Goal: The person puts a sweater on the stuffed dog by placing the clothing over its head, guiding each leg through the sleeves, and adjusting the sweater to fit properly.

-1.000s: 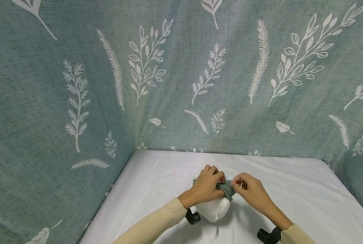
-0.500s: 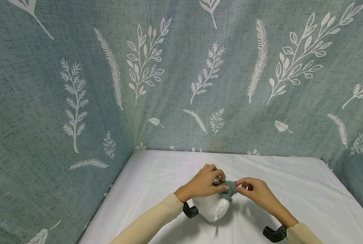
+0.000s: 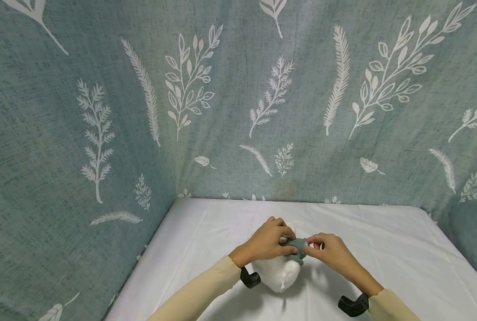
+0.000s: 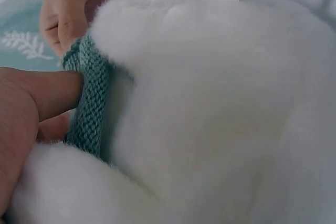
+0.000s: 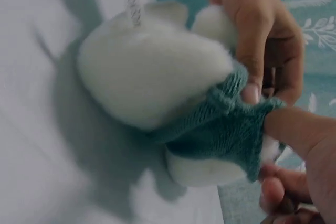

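A white plush toy (image 3: pixel 276 274) lies on the white-covered table, with a small green knitted sweater (image 3: pixel 299 249) round part of it. My left hand (image 3: pixel 268 240) grips the sweater from the left, its thumb against the knit in the left wrist view. From the right, my right hand (image 3: pixel 330 249) pinches the sweater's edge between thumb and forefinger. The right wrist view shows the knit (image 5: pixel 220 135) stretched between both hands. A bit of white plush (image 5: pixel 270 148) pokes out at the opening by the right fingers. My left hand hides part of the toy in the head view.
A white tag (image 5: pixel 135 9) sticks out from the toy's bottom. Black wrist cameras (image 3: pixel 250 277) sit on both wrists. The table (image 3: pixel 382 249) is covered in white cloth, and a green leaf-patterned curtain (image 3: pixel 230 116) hangs behind it and at the left.
The left thumb has shifted onto the sweater, and the knit lies more spread out. My right hand drew slightly right, then came back left, still pinching the edge.
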{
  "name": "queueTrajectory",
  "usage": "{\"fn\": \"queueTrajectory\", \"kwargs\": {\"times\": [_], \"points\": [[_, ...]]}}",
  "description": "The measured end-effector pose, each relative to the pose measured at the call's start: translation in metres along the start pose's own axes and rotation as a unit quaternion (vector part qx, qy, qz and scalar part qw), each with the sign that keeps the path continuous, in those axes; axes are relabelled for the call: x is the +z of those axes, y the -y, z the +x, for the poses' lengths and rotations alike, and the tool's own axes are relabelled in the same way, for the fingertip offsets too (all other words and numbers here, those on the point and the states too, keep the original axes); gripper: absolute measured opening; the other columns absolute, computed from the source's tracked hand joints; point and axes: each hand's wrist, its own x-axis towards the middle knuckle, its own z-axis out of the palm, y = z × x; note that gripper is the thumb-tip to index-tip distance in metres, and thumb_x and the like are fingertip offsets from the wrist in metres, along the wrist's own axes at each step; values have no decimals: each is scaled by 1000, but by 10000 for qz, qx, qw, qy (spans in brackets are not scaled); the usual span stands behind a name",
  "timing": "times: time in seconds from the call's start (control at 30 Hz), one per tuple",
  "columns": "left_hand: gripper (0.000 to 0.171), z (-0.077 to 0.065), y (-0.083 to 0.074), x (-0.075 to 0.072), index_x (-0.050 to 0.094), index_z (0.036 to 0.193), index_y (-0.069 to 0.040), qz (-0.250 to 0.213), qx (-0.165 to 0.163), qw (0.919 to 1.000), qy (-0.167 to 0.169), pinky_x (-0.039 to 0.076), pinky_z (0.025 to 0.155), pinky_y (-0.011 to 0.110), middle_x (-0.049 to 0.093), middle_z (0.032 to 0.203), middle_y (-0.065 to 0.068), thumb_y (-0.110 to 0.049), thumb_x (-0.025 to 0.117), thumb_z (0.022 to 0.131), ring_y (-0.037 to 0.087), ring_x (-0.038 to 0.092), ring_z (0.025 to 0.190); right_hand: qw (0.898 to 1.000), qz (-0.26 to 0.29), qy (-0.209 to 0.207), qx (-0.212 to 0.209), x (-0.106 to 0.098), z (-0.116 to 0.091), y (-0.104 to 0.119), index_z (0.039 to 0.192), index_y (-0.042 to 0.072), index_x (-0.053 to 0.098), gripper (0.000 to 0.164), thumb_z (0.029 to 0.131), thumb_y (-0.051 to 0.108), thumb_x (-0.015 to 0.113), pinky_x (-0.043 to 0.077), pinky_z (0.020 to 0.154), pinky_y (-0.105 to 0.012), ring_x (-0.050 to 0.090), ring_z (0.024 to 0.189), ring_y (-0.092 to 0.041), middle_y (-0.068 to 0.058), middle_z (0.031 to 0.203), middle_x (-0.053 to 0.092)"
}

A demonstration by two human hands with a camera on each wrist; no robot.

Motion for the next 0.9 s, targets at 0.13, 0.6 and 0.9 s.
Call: {"fn": "queueTrajectory", "kwargs": {"times": [0.13,0.6,0.9], "points": [[24,0,1,3,78,108,-26,-17,36,10000,-34,40,79,20,64,106,-10,-44,76,93,7,47,92,9981,312,129,509,1,-1,6,100,8,77,17,94,23,73,39,61,-29,46,69,-15,0,75,54],[23,1,-1,4,79,104,-25,141,33,9998,-132,39,77,19,64,105,-9,-44,80,90,6,45,87,9975,427,515,240,3,4,-2,85,13,73,10,93,20,71,30,54,-25,35,58,-10,4,64,42],[15,-3,-4,4,75,93,-25,450,245,9981,-334,37,74,17,64,99,-7,-40,77,92,6,47,84,9959,655,435,444,9,5,1,75,10,66,16,89,16,70,25,50,-24,22,54,-11,6,58,29]]}}
